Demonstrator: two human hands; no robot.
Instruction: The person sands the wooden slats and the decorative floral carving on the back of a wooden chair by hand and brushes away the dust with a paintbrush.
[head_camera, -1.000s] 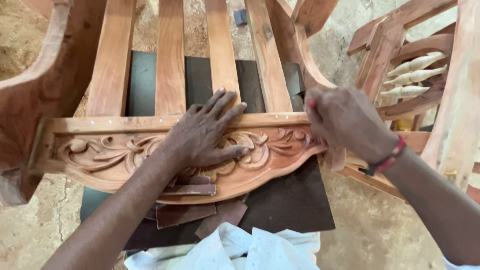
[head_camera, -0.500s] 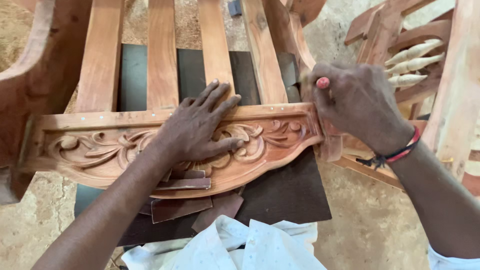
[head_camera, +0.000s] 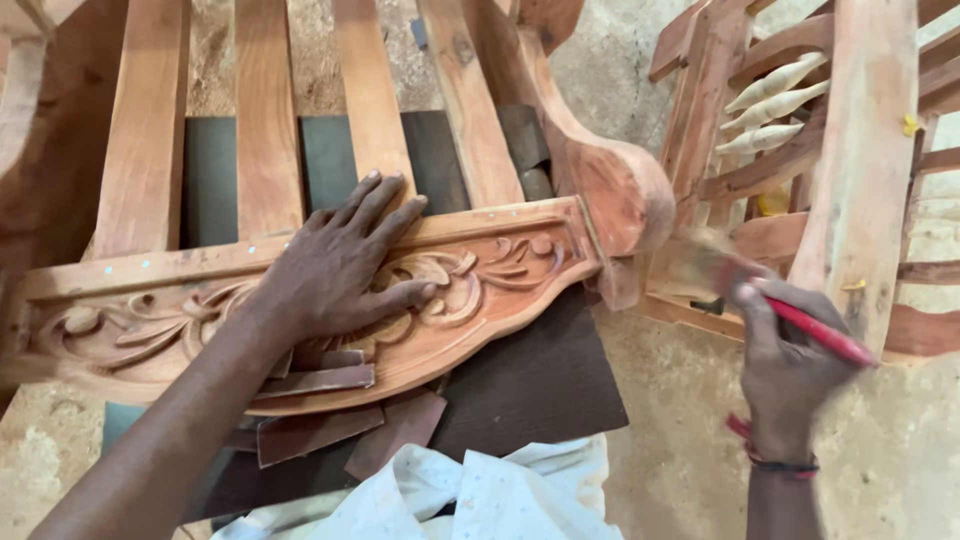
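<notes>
Pressing flat on the carved wooden rail, the left hand is seen with fingers spread apart, palm down over the scrollwork near the rail's middle. Nothing is gripped by it; the carving is only covered and held down. The rail is set across the front of a wooden chair frame, with its right end butted against the rounded armrest post. Flat seat slats are seen running away behind the rail, with dark sheets laid beneath them.

The right hand is held well apart from the left, off to the right of the frame's corner. It is closed around a red-handled brush; the handle is pinched between thumb and fingers and sticks out to the right past the knuckles. The bristle end is blurred and is pointed up-left toward the post; whether wood is touched by it cannot be told. A red band is worn on that wrist.

Below the rail, several small brown sandpaper pieces are scattered on a larger dark sheet. White cloth is seen at the bottom edge, just beside those scraps. A second piece of wooden furniture with turned pale spindles is stood at the right, near the brush hand. Bare concrete floor is visible under everything.
</notes>
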